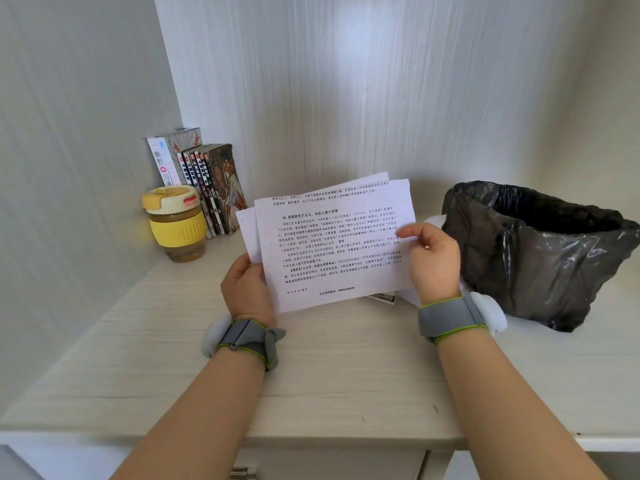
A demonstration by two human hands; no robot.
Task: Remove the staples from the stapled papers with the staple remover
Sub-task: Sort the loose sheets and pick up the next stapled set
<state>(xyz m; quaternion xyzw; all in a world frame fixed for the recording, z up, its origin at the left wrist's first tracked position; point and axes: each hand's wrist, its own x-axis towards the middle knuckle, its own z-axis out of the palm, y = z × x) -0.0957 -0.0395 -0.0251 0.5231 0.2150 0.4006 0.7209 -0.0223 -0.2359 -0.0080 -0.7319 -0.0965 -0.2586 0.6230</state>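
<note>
Papers held up for inspection
The papers are pinched by left hand and right hand, seemingly to check for staples.

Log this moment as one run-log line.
left hand: grips papers | right hand: pinches papers | papers: raised above desk | staple remover: not visible

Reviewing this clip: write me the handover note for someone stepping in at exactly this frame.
Left hand grips the lower left edge of the printed papers; right hand pinches their right edge. The sheets are held up above the desk, fanned apart at the top.
No staple remover is identifiable; a small item lies partly hidden under the papers.
Bin with black liner stands to the right.
Done: cannot tell whether staples are out; none visible.
Left: check the sheets for staples, find the remover.
</note>
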